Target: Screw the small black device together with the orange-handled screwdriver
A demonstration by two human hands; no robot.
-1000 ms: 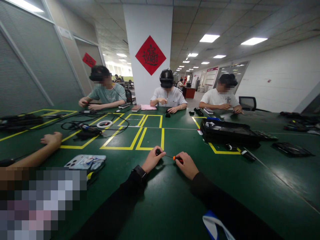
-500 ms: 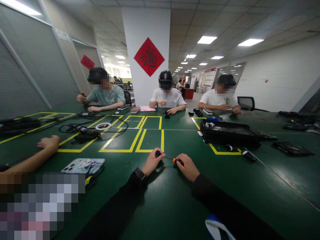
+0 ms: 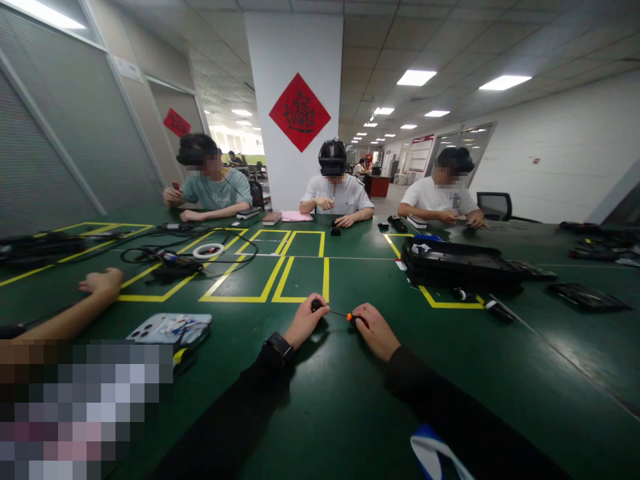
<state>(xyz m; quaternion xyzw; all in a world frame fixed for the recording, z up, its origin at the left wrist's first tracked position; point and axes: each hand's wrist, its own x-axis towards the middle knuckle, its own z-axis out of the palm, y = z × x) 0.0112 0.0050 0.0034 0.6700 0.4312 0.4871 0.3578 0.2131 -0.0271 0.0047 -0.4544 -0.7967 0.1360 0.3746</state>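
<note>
"Across the green table (image 3: 320, 407), a teal-shirted person's hand (image 3: 172, 197) has come up with a small red object (image 3: 176, 186). How are your grips?"

"My left hand (image 3: 306, 320) pinches a small black piece (image 3: 316, 305); my right hand (image 3: 379, 332) grasps an orange-collared tool (image 3: 349, 317) by its dark end. Its thin shaft spans the gap between them, above the green table. Whether it touches the small black piece, I can't tell."

Left of the black tray (image 3: 460, 271), yellow tape outlines (image 3: 327, 280) mark the dark green table (image 3: 350, 413), with a white ring (image 3: 209, 251) and pale-blue phone (image 3: 167, 327) farther left. Also left of the tray, the slim tool (image 3: 349, 317) pairs bright orange with black.
</note>
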